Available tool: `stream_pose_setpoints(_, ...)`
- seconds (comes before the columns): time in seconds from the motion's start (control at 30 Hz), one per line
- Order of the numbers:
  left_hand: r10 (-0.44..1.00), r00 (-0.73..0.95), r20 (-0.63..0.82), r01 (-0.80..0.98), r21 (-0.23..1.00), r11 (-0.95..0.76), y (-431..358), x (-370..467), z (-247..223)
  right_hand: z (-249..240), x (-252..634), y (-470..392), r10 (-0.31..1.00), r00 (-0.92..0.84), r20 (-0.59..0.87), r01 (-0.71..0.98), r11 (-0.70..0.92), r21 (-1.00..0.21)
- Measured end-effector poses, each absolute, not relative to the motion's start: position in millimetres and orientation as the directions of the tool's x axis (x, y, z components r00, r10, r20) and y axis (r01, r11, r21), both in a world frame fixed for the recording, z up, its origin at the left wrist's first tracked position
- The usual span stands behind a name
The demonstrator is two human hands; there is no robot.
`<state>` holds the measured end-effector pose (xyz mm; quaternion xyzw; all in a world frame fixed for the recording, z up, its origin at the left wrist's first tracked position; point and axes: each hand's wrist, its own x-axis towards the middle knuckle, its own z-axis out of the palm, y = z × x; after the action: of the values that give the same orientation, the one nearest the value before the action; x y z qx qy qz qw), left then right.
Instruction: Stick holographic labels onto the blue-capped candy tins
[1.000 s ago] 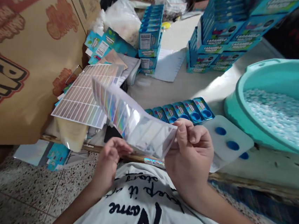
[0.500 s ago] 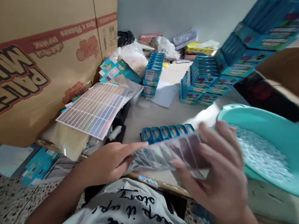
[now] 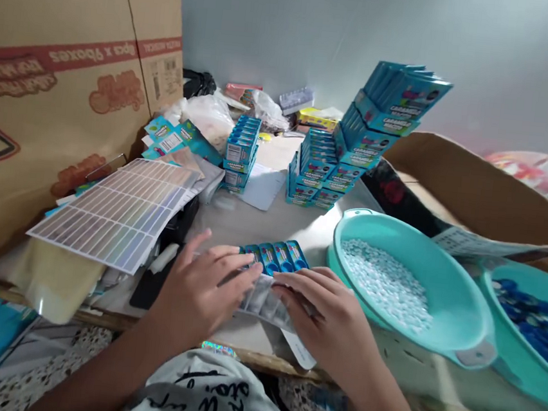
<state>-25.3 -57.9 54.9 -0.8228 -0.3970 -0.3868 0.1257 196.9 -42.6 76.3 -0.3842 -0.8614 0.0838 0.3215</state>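
A clear plastic tray [image 3: 267, 298] with ridges lies at the table's front, against a row of small blue packs [image 3: 281, 256]. My left hand [image 3: 206, 283] rests over the left end of the tray and packs, its fingers spread. On the right end, my right hand [image 3: 325, 307] has its fingers bent over the tray's edge, with the thumb side toward the middle; its fingertips press on the tray. A white rounded card or strip [image 3: 299, 350] sticks out below my right hand.
Right: a turquoise tub [image 3: 420, 245] of white pieces, another tub [image 3: 499, 285] of dark blue pieces, an open carton [image 3: 479, 186]. Behind: stacked blue boxes [image 3: 367, 140] and a shorter stack [image 3: 241, 154]. Left: a sticker sheet [image 3: 118, 213] and a large cardboard box [image 3: 79, 12].
The clear tray has come down from a raised tilt onto the table by the blue packs. Both hands are lower and closer together, and the view has shifted right.
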Motion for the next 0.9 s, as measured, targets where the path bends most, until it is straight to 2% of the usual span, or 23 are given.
stream_pose_setpoints(0.1, 0.533, 0.388, 0.752, 0.762, 0.065, -0.645, -51, -13, 45, 73, 190, -35, 0.717, -0.491, 0.494, 0.565, 0.694, -0.446)
stream_pose_setpoints(0.23, 0.493, 0.369, 0.788, 0.764, 0.045, -0.644, -46, -16, 30, 73, 184, -28, 0.709, -0.476, 0.521, 0.552, 0.702, -0.45)
stream_pose_setpoints(0.47, 0.368, 0.393, 0.843, 0.702, -0.016, -0.712, -45, -21, 12, 73, 185, -33, 0.743, -0.423, 0.519, 0.591, 0.66, -0.463)
stream_pose_setpoints(0.57, 0.318, 0.435, 0.842, 0.604, -0.011, -0.797, -49, -24, 15, 76, 182, -32, 0.77, -0.33, 0.546, 0.632, 0.61, -0.478)
stream_pose_setpoints(0.63, 0.327, 0.446, 0.833, 0.461, 0.1, -0.882, -55, -28, 19, 77, 181, -22, 0.804, -0.197, 0.561, 0.681, 0.524, -0.512)
stream_pose_setpoints(0.67, 0.361, 0.409, 0.838, 0.39, 0.197, -0.9, -58, -30, 20, 76, 183, -12, 0.822, -0.114, 0.558, 0.706, 0.462, -0.536)
stream_pose_setpoints(0.73, 0.512, 0.235, 0.826, 0.284, 0.446, -0.849, -65, -34, 19, 73, 188, 15, 0.846, 0.042, 0.531, 0.749, 0.325, -0.577)
stream_pose_setpoints(0.77, 0.616, 0.108, 0.78, 0.249, 0.579, -0.776, -67, -37, 16, 70, 192, 31, 0.858, 0.081, 0.508, 0.771, 0.269, -0.577)
stream_pose_setpoints(0.83, 0.8, -0.118, 0.589, 0.178, 0.805, -0.566, -69, -43, 9, 64, 200, 60, 0.895, 0.102, 0.434, 0.819, 0.172, -0.547)
stream_pose_setpoints(0.9, 0.894, -0.226, 0.387, 0.092, 0.922, -0.376, -67, -48, 1, 59, 204, 75, 0.915, 0.106, 0.389, 0.865, 0.108, -0.49)
